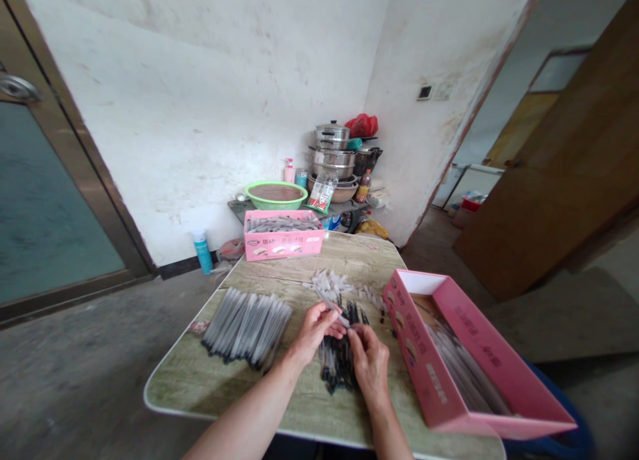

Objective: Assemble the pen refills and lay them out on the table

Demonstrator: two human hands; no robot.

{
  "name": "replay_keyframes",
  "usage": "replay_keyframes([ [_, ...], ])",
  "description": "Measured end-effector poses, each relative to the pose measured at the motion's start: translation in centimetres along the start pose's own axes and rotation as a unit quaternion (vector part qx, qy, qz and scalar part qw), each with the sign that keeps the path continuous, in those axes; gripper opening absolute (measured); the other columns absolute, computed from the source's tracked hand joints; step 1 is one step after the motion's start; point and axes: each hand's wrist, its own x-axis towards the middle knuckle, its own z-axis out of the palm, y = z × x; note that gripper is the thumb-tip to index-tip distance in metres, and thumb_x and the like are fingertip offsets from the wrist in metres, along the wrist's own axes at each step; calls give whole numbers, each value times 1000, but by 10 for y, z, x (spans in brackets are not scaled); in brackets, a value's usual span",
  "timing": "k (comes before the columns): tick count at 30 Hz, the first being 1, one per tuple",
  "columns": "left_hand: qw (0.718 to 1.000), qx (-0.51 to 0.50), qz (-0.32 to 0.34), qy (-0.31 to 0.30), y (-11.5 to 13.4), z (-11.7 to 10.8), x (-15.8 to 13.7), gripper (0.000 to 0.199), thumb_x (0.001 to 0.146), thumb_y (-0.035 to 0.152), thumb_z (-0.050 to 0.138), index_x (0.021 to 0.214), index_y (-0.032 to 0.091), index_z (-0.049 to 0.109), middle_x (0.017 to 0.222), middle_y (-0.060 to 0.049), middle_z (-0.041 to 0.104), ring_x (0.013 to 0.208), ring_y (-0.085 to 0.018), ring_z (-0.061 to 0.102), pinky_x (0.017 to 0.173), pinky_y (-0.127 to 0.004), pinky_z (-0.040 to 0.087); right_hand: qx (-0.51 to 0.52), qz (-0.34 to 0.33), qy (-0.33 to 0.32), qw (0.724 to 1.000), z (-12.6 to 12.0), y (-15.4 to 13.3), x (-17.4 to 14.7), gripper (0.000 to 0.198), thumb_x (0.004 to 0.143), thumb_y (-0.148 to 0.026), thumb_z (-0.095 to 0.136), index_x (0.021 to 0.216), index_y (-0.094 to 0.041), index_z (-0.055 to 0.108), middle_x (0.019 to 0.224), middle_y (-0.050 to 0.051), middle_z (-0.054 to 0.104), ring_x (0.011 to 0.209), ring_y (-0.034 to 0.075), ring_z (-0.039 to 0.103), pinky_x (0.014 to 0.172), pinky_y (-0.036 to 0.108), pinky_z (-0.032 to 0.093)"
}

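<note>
My left hand (315, 327) is closed around a translucent, whitish pen barrel (340, 317), held slantwise above the table. At the barrel's near end, the thumb and finger of my right hand (370, 361) are pinched together on it; a small part between them cannot be made out. Beneath both hands lies a bundle of dark, thin pen refills (335, 370), partly covered by them. Just beyond is a loose heap of small whitish pen caps (331, 283). To the left, a row of frosted pens (247, 327) lies side by side, dark ends toward me.
A pink box (283, 245) full of pens stands at the table's far edge. Another, larger-looking pink box (417, 367) with long pale barrels sits at the right. Behind the table (200, 387) are a green basin (277, 204) and stacked steel pots (333, 160).
</note>
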Motion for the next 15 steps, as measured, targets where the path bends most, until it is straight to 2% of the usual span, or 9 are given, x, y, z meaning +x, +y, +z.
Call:
replay_keyframes([
  [2, 1000, 2, -4, 4, 0, 0, 0, 37, 78, 45, 64, 94, 13, 57, 78, -10, 70, 64, -17, 67, 59, -27, 53, -2, -1, -3, 1000, 0, -1, 0, 33, 91, -38, 44, 78, -17, 65, 57, 0, 59, 49, 13, 51, 51, 22, 38],
  [6, 1000, 5, -6, 5, 0, 1, 0, 36, 78, 45, 64, 94, 13, 58, 79, -9, 70, 63, -17, 66, 59, -27, 53, -11, -12, -10, 1000, -1, -2, 0, 31, 91, -40, 46, 86, -16, 65, 64, 2, 64, 53, 15, 55, 54, 22, 39],
  [10, 1000, 12, -4, -5, 2, 2, -1, 35, 79, 45, 63, 92, 13, 59, 80, -9, 69, 65, -16, 66, 60, -27, 53, -24, -19, -17, 999, -1, -2, -1, 38, 93, -40, 42, 71, -16, 63, 53, 0, 57, 46, 13, 50, 50, 22, 36],
  [12, 1000, 16, 4, -2, 4, 2, -1, 33, 79, 43, 63, 92, 13, 60, 77, -7, 68, 64, -15, 64, 59, -26, 53, -27, -20, -16, 999, -1, -3, -2, 35, 93, -39, 43, 78, -16, 65, 57, 1, 61, 50, 14, 53, 52, 22, 38],
  [15, 999, 36, 16, -4, 4, 1, -2, 31, 79, 40, 64, 90, 12, 63, 69, -4, 64, 56, -11, 60, 55, -22, 50, -41, -40, -27, 998, 0, -4, -2, 30, 91, -38, 47, 96, -16, 66, 77, 6, 69, 64, 18, 62, 61, 23, 44],
])
